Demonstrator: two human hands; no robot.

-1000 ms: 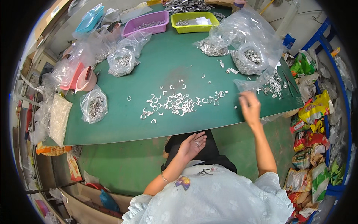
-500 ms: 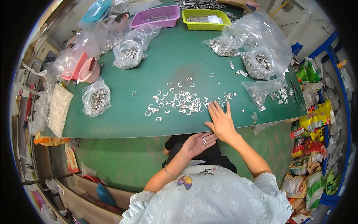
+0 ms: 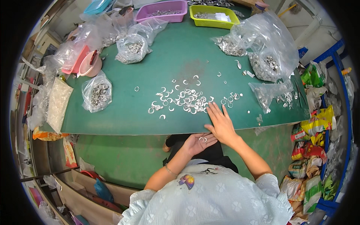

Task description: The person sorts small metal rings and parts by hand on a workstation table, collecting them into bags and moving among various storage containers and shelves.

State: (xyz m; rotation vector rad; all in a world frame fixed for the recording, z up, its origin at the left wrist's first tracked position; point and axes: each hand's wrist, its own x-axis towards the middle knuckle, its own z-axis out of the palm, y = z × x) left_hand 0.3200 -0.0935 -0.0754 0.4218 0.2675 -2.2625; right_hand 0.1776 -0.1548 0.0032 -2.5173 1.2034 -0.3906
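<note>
My left hand (image 3: 200, 144) is palm up just below the table's front edge, its fingers extended. Silver crescent pieces (image 3: 203, 139), apparently two, rest on it. Flat over the table edge lies my right hand (image 3: 222, 125), palm down and fingers stretched, its tips at the right side of a loose spread of silver crescents and rings (image 3: 187, 100). Whether anything is under the right palm is hidden. A smaller cluster of silver rings (image 3: 230, 99) lies just beyond its fingers.
The green table (image 3: 112, 122) carries clear bags of metal pieces at left (image 3: 97, 93), back (image 3: 133, 48) and right (image 3: 264, 65). Purple (image 3: 161, 17) and yellow-green (image 3: 213, 23) trays stand at the far edge. A pink tub (image 3: 90, 65) sits at left.
The left palm showed one crescent; now there appear to be two. My right hand has slid slightly nearer, over the table edge. The whole view has shifted a little.
</note>
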